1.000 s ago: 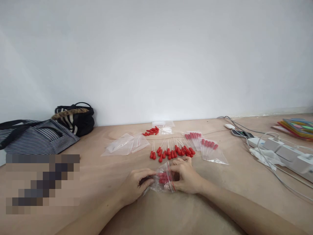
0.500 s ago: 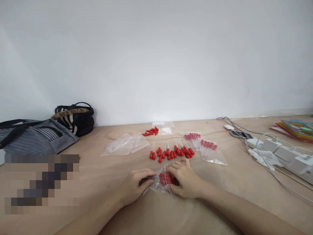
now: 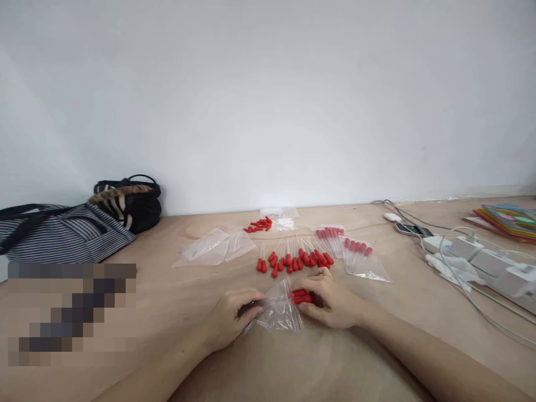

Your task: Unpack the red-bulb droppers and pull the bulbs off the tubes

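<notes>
My left hand (image 3: 239,315) is closed on the left end of a clear zip bag (image 3: 278,307), pinched between thumb and fingers. The bag's red-lined mouth faces right. My right hand (image 3: 329,298) is closed around several droppers (image 3: 302,296) by their red rubber bulbs, which lie outside the bag's mouth. Their stems are hard to make out against the plastic. Just beyond my hands lies a row of loose droppers (image 3: 288,262), red bulbs toward me and thin clear stems pointing away. To their right, two zip bags hold more droppers: a rear bag (image 3: 333,237) and a front bag (image 3: 364,265).
Flat zip bags (image 3: 209,248) lie left of the row. Loose red bulbs (image 3: 259,224) and clear stems (image 3: 285,222) are at the back by the wall. A power strip (image 3: 494,262) with cables lies right, a striped bag (image 3: 79,234) left. A pixelated patch hides the lower left.
My right hand has moved right, and the red bulbs, formerly inside the bag, are now outside its mouth. The left hand stays almost in place on the bag.
</notes>
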A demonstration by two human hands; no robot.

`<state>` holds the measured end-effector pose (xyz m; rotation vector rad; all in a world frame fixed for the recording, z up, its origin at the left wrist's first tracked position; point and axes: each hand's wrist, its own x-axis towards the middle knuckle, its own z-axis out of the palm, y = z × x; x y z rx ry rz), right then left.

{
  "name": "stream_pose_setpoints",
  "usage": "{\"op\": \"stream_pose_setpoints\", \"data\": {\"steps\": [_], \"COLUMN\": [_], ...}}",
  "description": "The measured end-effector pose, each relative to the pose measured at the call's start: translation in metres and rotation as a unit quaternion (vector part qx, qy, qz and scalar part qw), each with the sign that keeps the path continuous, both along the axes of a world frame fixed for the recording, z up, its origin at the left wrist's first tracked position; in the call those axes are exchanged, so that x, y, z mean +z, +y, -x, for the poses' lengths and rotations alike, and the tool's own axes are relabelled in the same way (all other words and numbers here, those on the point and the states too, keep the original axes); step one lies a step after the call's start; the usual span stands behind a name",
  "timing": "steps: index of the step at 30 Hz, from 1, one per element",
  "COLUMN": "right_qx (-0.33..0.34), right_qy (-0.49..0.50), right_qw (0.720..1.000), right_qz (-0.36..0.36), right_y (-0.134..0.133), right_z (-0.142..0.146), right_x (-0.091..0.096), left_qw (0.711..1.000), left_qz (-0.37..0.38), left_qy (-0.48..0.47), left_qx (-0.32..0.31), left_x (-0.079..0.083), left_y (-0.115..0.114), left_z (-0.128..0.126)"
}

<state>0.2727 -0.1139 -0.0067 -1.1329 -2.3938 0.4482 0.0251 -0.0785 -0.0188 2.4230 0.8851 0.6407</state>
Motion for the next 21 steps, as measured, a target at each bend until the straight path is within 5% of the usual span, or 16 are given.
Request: {"op": "stream_pose_setpoints", "data": {"steps": [3,10,17,21], "right_qx": [0.052,0.043,-0.044,-0.102], "right_qy": [0.050,0.141,0.280,0.363], "right_qw": [0.997,0.989,0.944,0.910], "right_qz": [-0.010,-0.002,0.167,0.172], "right_y": [0.004,0.009,0.028,0.039], "right_z": [-0.005,-0.003,-0.039,-0.061], "right_x": [-0.004,-0.017,-0.015,-0.013], "left_qw": [1.000,1.000,0.998,0.996], "left_qz": [0.000,0.008,0.017,0.019], "left_qy": [-0.002,0.010,0.048,0.057], "left_qx": [0.004,0.014,0.049,0.072], "left_x": [0.000,0.000,0.005,0.013], "left_y": [0.000,0.001,-0.001,0.000], "left_z": [0.001,0.002,0.012,0.017]}}
